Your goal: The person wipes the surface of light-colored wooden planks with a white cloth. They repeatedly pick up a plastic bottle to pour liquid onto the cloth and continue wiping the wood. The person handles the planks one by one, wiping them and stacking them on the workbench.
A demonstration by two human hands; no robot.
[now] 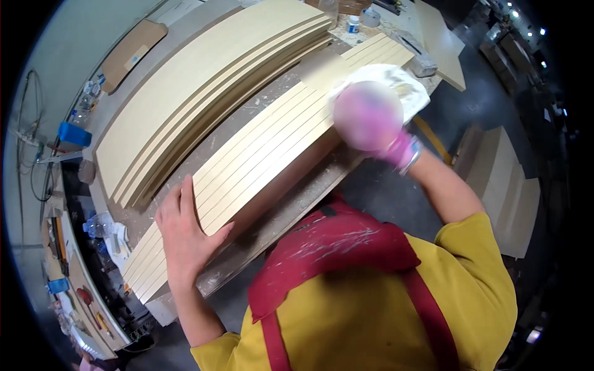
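A row of long, narrow pale wood strips point(266, 145) lies side by side and slants across the bench. My left hand point(185, 229) is bare and rests on the near-left part of the strips, fingers stretched out and thumb spread. At their far right end is my right hand point(371, 120), in a pink glove, its fingers smeared so that I cannot see what they hold. Right beside that hand sits a white, crumpled-looking thing point(413, 93) with yellowish smears. A flat tan piece point(325, 69) lies across the strips just left of it.
A stack of curved pale panels point(210, 80) takes up the bench behind the strips. At the back right are a small white-and-blue bottle point(353, 25) and a tape roll point(370, 17). A blue container point(74, 133) is at the left; boards point(498, 191) stand at the right.
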